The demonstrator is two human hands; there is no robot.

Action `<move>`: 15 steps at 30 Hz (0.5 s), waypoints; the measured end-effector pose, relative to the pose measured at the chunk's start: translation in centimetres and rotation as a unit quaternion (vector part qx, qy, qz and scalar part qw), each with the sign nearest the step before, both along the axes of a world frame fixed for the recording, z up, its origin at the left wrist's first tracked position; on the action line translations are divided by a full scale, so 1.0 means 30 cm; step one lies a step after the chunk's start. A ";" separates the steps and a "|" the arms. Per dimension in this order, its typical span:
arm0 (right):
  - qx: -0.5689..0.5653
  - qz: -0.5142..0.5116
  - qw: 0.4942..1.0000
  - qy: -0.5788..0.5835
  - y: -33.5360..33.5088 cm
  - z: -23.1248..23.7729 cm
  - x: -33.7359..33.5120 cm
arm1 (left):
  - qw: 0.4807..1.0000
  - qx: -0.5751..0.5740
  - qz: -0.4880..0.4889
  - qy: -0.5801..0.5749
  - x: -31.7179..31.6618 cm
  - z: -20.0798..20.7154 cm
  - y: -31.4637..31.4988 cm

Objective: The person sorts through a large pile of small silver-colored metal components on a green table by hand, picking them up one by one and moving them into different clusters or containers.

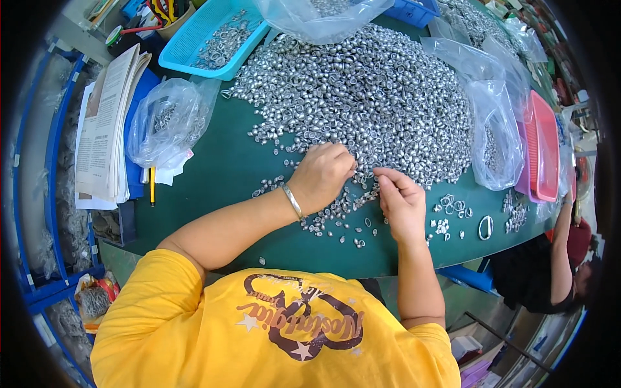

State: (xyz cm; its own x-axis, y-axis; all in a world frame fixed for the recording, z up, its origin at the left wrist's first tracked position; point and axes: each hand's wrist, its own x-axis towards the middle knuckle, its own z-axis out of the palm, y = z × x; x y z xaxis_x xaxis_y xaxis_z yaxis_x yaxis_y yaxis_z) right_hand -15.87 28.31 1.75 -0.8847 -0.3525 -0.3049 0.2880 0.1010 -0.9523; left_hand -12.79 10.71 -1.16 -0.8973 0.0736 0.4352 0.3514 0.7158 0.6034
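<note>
A large heap of small silvery oval metal pieces [369,84], some hollow like little cups, covers the middle of the green table. At its near edge my left hand [322,176], with a silver bangle at the wrist, is closed with the fingers curled down among the pieces. What its fingertips hold, if anything, is hidden. Just to the right, my right hand [404,205] has its thumb and forefinger drawn together in a pinch beside the heap. Anything between those fingertips is too small to make out. Loose pieces [317,223] lie scattered below both hands.
At the back left stands a turquoise basket [173,55] of pieces. Clear plastic bags [169,123] flank the heap, with stacked papers [107,129] at the left. A red tray [544,145] is on the right, near small metal parts [453,205]. Another person's arm [561,252] shows far right.
</note>
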 end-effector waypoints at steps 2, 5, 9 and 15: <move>0.122 0.071 0.966 0.216 -0.011 -0.020 -0.021 | 1.000 0.018 -0.008 -0.001 0.008 0.002 -0.005; 0.247 0.117 0.890 0.365 -0.061 -0.012 -0.043 | 0.994 0.093 0.019 -0.058 0.042 0.039 -0.030; 0.324 0.143 0.830 0.430 -0.119 -0.011 -0.040 | 0.870 0.409 0.056 -0.271 0.111 0.066 -0.055; 0.347 0.180 0.791 0.470 -0.145 -0.015 -0.021 | 0.617 0.698 0.024 -0.362 0.157 0.063 -0.090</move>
State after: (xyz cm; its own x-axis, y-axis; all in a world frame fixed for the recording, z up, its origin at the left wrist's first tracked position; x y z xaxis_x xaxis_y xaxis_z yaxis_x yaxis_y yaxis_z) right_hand -16.51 23.97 1.31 -0.7159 -0.6695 0.1983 -0.6815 0.6082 -0.4070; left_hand -8.08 8.01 0.74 -0.8804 0.0469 -0.4718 -0.3739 -0.6807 0.6300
